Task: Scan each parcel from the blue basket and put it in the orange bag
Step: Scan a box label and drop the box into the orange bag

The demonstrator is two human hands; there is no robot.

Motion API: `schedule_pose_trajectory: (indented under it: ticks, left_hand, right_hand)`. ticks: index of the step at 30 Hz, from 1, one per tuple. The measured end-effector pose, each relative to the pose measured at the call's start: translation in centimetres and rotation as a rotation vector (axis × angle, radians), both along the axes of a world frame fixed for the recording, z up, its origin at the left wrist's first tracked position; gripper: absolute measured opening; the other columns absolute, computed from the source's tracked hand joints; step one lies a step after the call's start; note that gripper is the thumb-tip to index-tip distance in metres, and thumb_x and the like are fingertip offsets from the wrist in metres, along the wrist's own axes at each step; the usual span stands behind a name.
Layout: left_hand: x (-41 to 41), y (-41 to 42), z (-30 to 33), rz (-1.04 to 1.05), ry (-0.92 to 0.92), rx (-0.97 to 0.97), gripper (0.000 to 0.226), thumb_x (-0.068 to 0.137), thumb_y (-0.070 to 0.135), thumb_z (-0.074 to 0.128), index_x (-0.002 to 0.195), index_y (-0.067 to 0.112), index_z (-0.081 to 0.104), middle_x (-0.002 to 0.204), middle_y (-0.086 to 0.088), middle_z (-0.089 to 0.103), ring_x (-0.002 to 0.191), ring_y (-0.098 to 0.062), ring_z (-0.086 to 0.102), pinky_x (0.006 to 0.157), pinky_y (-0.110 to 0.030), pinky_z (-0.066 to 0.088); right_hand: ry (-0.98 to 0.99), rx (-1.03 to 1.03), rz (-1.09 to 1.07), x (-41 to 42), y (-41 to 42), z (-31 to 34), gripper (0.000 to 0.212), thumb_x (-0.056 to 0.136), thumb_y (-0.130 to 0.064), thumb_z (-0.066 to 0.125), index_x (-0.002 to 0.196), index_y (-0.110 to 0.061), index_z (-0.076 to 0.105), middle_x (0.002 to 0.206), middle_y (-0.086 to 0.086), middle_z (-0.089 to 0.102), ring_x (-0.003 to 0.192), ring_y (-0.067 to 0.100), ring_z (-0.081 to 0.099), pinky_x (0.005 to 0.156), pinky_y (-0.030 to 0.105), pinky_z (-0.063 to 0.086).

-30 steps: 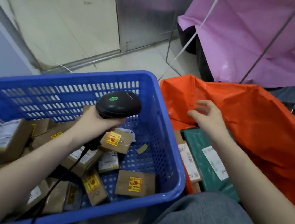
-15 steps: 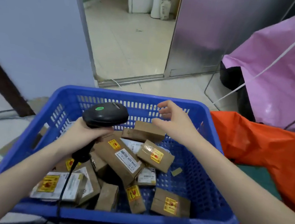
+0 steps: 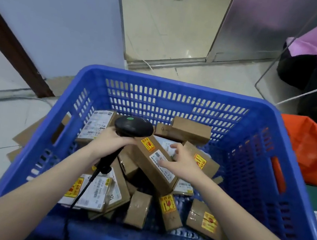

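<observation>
With our left hand (image 3: 111, 142) gripping the scanner (image 3: 134, 125), our open right hand (image 3: 182, 162) touched a tilted parcel (image 3: 156, 163) that could slide deeper into the blue basket (image 3: 177, 86).

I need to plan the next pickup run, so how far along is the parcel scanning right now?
Done: cannot tell; the orange bag shows only at the frame's edge, its contents hidden. In hand: the left hand grips the barcode scanner while the right hand reaches onto a long labelled parcel. Left: well over a dozen parcels lie in the blue basket, so most work remains.
</observation>
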State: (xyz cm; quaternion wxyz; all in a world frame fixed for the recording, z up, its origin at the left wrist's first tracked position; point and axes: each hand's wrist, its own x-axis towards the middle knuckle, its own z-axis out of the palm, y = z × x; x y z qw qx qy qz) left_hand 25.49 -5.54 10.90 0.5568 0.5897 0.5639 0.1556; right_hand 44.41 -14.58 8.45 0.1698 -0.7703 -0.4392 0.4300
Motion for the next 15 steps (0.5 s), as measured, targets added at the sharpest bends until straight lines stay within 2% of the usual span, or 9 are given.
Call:
schedule_pose_trajectory:
  ticks: [3, 5, 7, 10, 12, 15]
  left_hand:
    - [0.5, 1.0, -1.9, -0.018, -0.005, -0.004, 0.027, 0.069, 0.028, 0.08, 0.092, 0.031, 0.068, 0.104, 0.0, 0.069, 0.099, -0.017, 0.061, 0.089, -0.033, 0.046]
    - [0.9, 1.3, -2.9, -0.029, -0.025, -0.052, 0.026, 0.069, 0.03, 0.08, 0.092, 0.033, 0.067, 0.105, 0.0, 0.068, 0.097, -0.014, 0.059, 0.087, -0.03, 0.046]
    - [1.4, 1.5, -3.9, -0.045, -0.036, -0.093, 0.023, 0.079, 0.025, 0.075, 0.099, 0.028, 0.067, 0.104, 0.0, 0.067, 0.091, -0.009, 0.058, 0.078, -0.021, 0.044]
    - [2.1, 1.4, -4.7, -0.1, -0.042, -0.138, 0.018, 0.083, 0.021, 0.07, 0.1, 0.027, 0.066, 0.097, 0.005, 0.067, 0.084, -0.001, 0.059, 0.067, -0.015, 0.043]
    - [2.2, 1.5, -5.0, -0.133, -0.022, -0.137, 0.02, 0.082, 0.02, 0.071, 0.1, 0.028, 0.067, 0.1, 0.004, 0.068, 0.09, -0.003, 0.06, 0.071, -0.015, 0.044]
    - [2.0, 1.8, -4.7, -0.136, 0.019, -0.123, 0.021, 0.082, 0.022, 0.072, 0.101, 0.026, 0.067, 0.107, -0.003, 0.067, 0.098, -0.013, 0.06, 0.079, -0.022, 0.044]
  right_hand:
    - [0.01, -0.066, -0.093, 0.6, 0.1, -2.5, 0.076, 0.083, -0.037, 0.069, 0.144, -0.019, 0.028, 0.15, 0.006, 0.03, 0.133, 0.023, 0.038, 0.095, 0.031, 0.039]
    - [0.028, -0.133, -0.162, 1.2, -0.1, -3.8, 0.082, 0.083, -0.038, 0.069, 0.147, -0.018, 0.023, 0.152, 0.008, 0.027, 0.133, 0.026, 0.039, 0.096, 0.032, 0.039]
    - [0.035, -0.224, -0.207, 1.9, -0.3, -4.9, 0.085, 0.084, -0.04, 0.068, 0.147, -0.013, 0.018, 0.15, 0.01, 0.032, 0.132, 0.028, 0.04, 0.099, 0.036, 0.039]
    - [0.139, -0.39, -0.242, 2.5, -0.5, -6.0, 0.09, 0.088, -0.042, 0.063, 0.15, -0.012, 0.006, 0.15, 0.014, 0.034, 0.128, 0.031, 0.046, 0.096, 0.038, 0.043]
    - [0.223, -0.462, -0.271, 2.5, -0.6, -6.2, 0.092, 0.089, -0.044, 0.061, 0.152, -0.017, -0.001, 0.153, 0.014, 0.031, 0.128, 0.033, 0.046, 0.099, 0.042, 0.046]
    - [0.274, -0.475, -0.311, 2.4, -0.7, -6.0, 0.089, 0.09, -0.044, 0.06, 0.152, -0.023, 0.0, 0.153, 0.014, 0.031, 0.127, 0.038, 0.046, 0.1, 0.047, 0.046]
